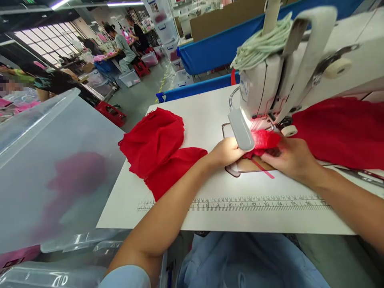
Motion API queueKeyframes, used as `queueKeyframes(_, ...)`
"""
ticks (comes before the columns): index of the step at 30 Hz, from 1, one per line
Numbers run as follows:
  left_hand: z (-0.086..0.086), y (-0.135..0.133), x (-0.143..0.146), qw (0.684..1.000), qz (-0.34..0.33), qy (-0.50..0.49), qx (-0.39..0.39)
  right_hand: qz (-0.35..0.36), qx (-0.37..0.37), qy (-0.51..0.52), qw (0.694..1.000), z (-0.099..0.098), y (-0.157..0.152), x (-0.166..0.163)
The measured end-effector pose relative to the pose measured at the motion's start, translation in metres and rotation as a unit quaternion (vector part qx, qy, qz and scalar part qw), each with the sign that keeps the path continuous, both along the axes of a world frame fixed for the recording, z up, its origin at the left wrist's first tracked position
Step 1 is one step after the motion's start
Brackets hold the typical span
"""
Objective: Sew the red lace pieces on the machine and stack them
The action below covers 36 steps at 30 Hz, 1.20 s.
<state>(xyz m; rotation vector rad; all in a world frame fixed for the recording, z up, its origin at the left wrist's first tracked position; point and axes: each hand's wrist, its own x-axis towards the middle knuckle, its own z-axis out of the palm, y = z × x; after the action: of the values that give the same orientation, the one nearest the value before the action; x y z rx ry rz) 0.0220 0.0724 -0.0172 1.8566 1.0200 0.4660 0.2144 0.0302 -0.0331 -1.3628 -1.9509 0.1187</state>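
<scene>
A ruler scale (255, 204) printed along the near edge of the white table (192, 120) carried the numbers 7 through 17, rising from left to right; whatever stood below 7 lay hidden under a forearm. On the end face of the sewing machine (264, 92) ran a short line of blue lettering, too blurred to read.

Grey workshop floor (141, 96), bright grid windows (45, 42), ceiling strip lights (124, 4).

Pale blue short sleeve (126, 277)
</scene>
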Motion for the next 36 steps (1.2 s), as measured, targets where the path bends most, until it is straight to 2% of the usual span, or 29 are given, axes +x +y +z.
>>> queueKeyframes(6,0.005,0.003,0.001,0.998,-0.016,-0.064,-0.019,-0.074,0.026,0.033,0.996,0.014,-0.002,-0.005)
queueKeyframes(10,0.007,0.004,-0.004,0.995,-0.075,-0.065,0.003,-0.071,0.029,0.06,0.995,0.011,-0.002,-0.004)
queueKeyframes(14,0.0,0.005,-0.009,0.99,-0.116,-0.06,0.053,-0.053,0.025,0.089,0.994,0.004,-0.003,-0.002)
queueKeyframes(20,-0.012,0.01,-0.007,0.989,-0.091,-0.072,0.09,-0.028,0.003,0.119,0.992,0.001,-0.001,-0.001)
queueKeyframes(23,-0.012,0.01,-0.006,0.989,-0.093,-0.085,0.074,-0.022,-0.006,0.119,0.993,0.002,-0.002,0.0)
queueKeyframes(25,-0.011,0.008,-0.006,0.992,-0.072,-0.09,0.052,-0.013,-0.003,0.113,0.994,0.002,-0.002,0.001)
queueKeyframes(29,-0.007,0.006,-0.006,0.994,-0.029,-0.102,0.024,0.04,0.025,0.093,0.994,0.002,-0.002,0.005)
queueKeyframes(36,-0.01,0.012,-0.002,0.987,-0.004,-0.162,-0.006,0.133,0.059,0.002,0.989,0.0,-0.003,0.005)
